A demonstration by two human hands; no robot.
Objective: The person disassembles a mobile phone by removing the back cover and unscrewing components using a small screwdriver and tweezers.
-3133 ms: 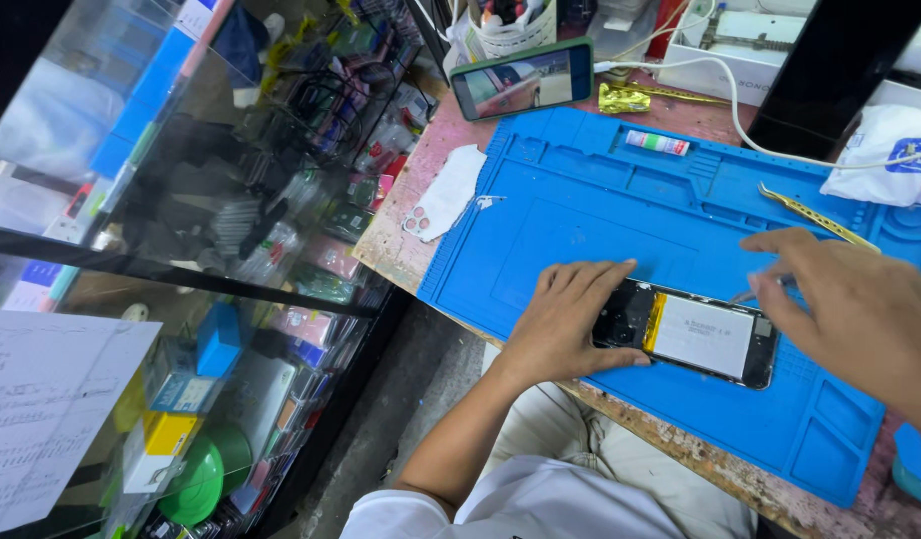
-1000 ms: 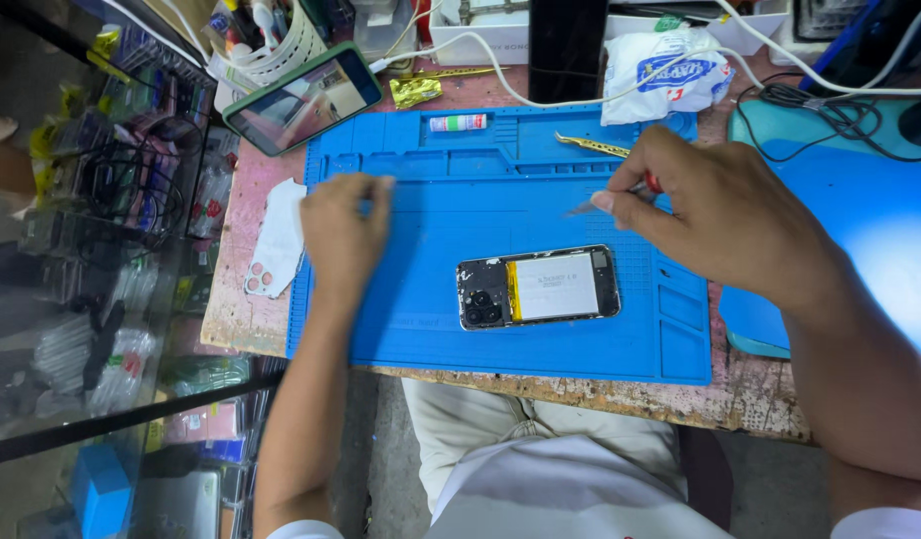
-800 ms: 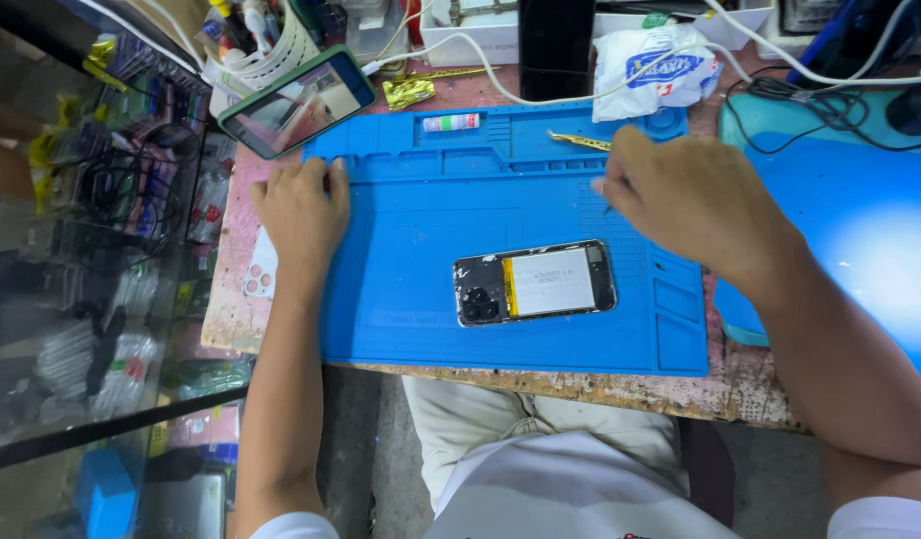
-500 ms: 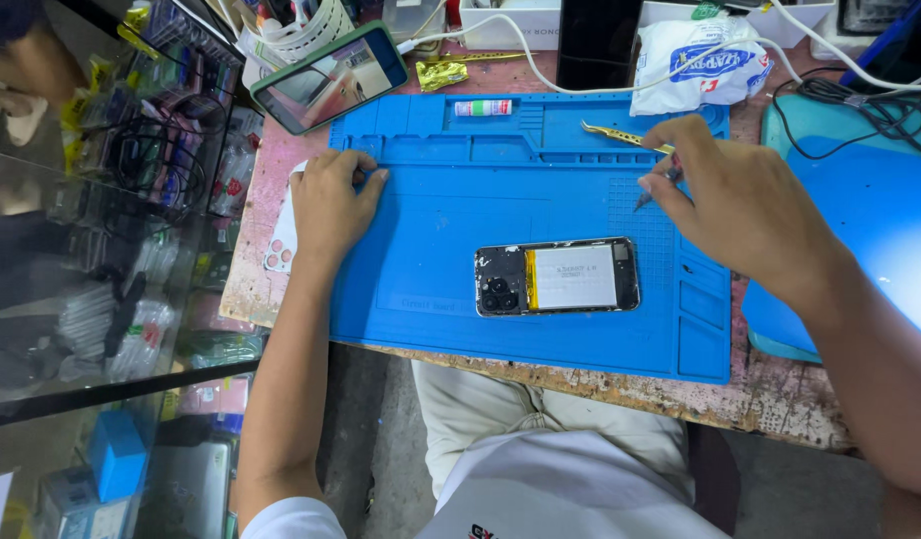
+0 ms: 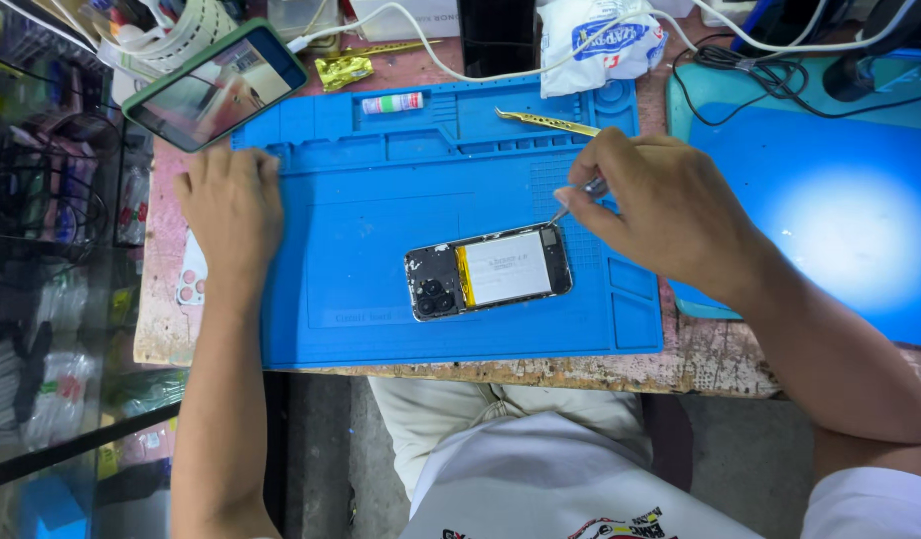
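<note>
Phone: opened phone lies flat near the middle of the blue mat, back cover off, pale battery showing in the centre and the camera cluster at its left end.
Right hand: right hand is curled, thumb and forefinger pinched on a slim metal tool; the tool's tip points down and left at the phone's upper right corner, and whether it touches cannot be told.
Left hand: left hand rests palm down with fingers loosely spread, lying across the left edge of the mat, holding nothing, well apart from the opened phone.
Mat: blue mat covers most of the worn pinkish worktop; its far edge has shallow trays.
Tweezers: gold tweezers lie in the trays at the far side of the mat, just beyond the right hand.
Tube: small white tube lies in a tray at the mat's far edge.
Second phone: phone in a green case lies tilted at the far left corner, screen lit, just beyond the left hand's fingertips.
Bag: white plastic bag sits behind the mat.
Cable: white cable runs across the back of the worktop.
Second mat: another blue mat lies to the right, a bright patch of light on it.
</note>
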